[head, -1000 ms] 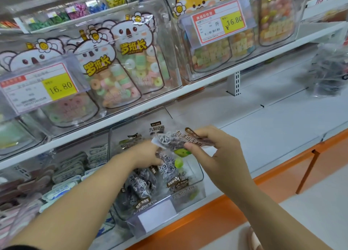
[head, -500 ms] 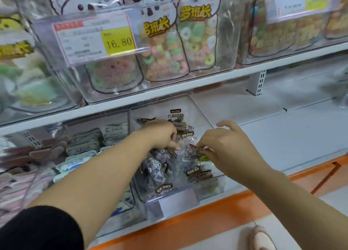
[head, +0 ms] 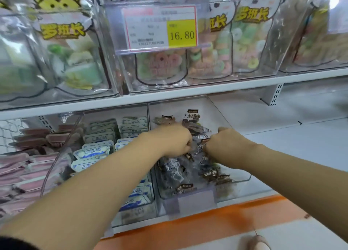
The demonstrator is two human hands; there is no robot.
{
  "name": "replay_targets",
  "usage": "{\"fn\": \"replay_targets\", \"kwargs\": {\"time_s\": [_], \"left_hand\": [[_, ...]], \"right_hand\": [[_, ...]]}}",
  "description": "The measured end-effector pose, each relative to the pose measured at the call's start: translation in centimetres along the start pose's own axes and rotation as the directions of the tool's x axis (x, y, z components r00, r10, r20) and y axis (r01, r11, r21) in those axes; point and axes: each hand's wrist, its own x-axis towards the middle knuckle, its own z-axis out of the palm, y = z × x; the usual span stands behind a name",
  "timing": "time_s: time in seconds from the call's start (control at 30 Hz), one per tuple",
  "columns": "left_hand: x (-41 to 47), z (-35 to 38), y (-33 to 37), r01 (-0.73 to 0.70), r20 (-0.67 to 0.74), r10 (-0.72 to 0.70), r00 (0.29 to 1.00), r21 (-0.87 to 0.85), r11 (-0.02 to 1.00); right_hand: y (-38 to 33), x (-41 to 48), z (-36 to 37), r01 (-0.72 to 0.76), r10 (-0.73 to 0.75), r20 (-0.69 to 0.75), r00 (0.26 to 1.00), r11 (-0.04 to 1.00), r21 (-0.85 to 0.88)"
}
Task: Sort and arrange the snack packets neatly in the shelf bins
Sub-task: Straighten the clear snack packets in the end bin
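1. Well to the left of the grip, pink packets (head: 28, 142) lie stacked in the outermost bin. The view has swung left and closer over the last second, so more of them show.
2. Just left of the left hand, blue-and-white packets (head: 94, 151) stand in rows in the neighbouring bin, partly under the left forearm.
3. The left hand (head: 173, 140) was raised above the bin a second ago and is now down on the pile. Its fingers curl round plum packets, and the fingertips are hidden among them.
4. A second ago one of the plum packets (head: 200, 148) was stretched between both hands, above the bin. Now none is lifted clear. The dark pile lies between and beneath the two hands, touching both.
5. The right hand (head: 226, 146) had its forefinger sticking out half a second ago. Now all its fingers are curled, pinching a packet at the hand's left side.
6. The clear bin (head: 235, 191) encloses the grip, and its right wall is just right of and below the right wrist.
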Motion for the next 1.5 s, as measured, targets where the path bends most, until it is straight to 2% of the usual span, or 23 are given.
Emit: {"fn": "replay_targets", "kwargs": {"time_s": [0.1,0.17,0.23,0.37,0.53,0.6,0.67,0.8,0.93,1.0,1.03,1.1,1.17,1.33,1.43,1.5], "left_hand": [[-2.6,1.0,0.9,0.032,-0.096,-0.018,0.995,0.141,0.99],[-3.9,2.2,1.4,0.102,-0.174,-0.08,0.982,0.125,0.987],[-5.1,3.5,1.9,0.137,-0.268,-0.115,0.957,0.062,0.989],[-6.6,5.0,2.8,0.109,-0.442,-0.154,0.884,-0.125,0.986],[-8.2,6.1,2.6,0.123,-0.575,-0.329,0.749,-0.367,0.922],[-8.8,6.4,2.4,0.175,-0.559,-0.423,0.713,-0.442,0.88],[-9.3,7.0,2.4,0.225,-0.514,-0.486,0.707,-0.489,0.843],[-9.8,7.7,2.2,0.198,-0.514,-0.518,0.684,-0.553,0.81],[-10.4,7.4,1.3,0.146,-0.529,-0.521,0.669,-0.594,0.791],[-10.7,7.3,0.7,0.116,-0.526,-0.53,0.665,-0.629,0.769],[-10.8,7.2,0.5,0.094,-0.526,-0.538,0.659,-0.653,0.752],[-10.9,7.1,0.1,0.054,-0.535,-0.555,0.637,-0.687,0.725],[-10.9,6.9,0.1,0.021,-0.553,-0.566,0.611,-0.704,0.71],[-10.9,5.9,1.6,-0.115,-0.556,-0.601,0.574,-0.781,0.614],[-11.0,5.3,3.5,-0.238,-0.567,-0.536,0.625,-0.793,0.561],[-11.2,5.1,4.5,-0.307,-0.53,-0.507,0.68,-0.833,0.46]], "right_hand": [[0.6,-0.3,-0.3,-0.059,0.06,0.032,0.998,0.997,-0.051],[0.3,-0.1,-0.8,-0.095,0.097,0.055,0.994,0.995,-0.038],[-0.5,0.3,-1.0,-0.108,0.111,0.095,0.989,0.994,-0.034],[-0.9,0.8,-0.6,-0.128,0.132,0.167,0.977,0.991,-0.034],[0.2,-0.4,-1.6,-0.205,0.183,0.146,0.972,0.966,0.154],[0.0,-1.1,-2.6,-0.24,0.242,0.045,0.969,0.887,0.393],[-0.9,-1.6,-3.6,-0.234,0.324,-0.034,0.945,0.748,0.621],[-4.0,-1.2,-4.1,-0.222,0.28,0.06,0.958,0.594,0.773],[-5.9,0.4,-3.6,-0.264,0.284,0.111,0.952,0.583,0.768],[-6.0,0.8,-3.3,-0.264,0.313,0.099,0.944,0.543,0.797],[-5.8,0.8,-3.3,-0.261,0.346,0.091,0.934,0.486,0.834],[-4.8,0.2,-3.6,-0.226,0.434,0.073,0.898,0.312,0.923],[-4.0,-0.8,-3.8,-0.132,0.515,0.04,0.856,0.142,0.981],[-4.1,-3.4,-3.5,0.046,0.558,0.031,0.83,-0.123,0.991],[-5.3,-3.8,-3.5,0.119,0.625,0.0,0.781,-0.149,0.982],[-5.9,-3.7,-3.7,0.172,0.616,-0.061,0.786,-0.123,0.977]]}}
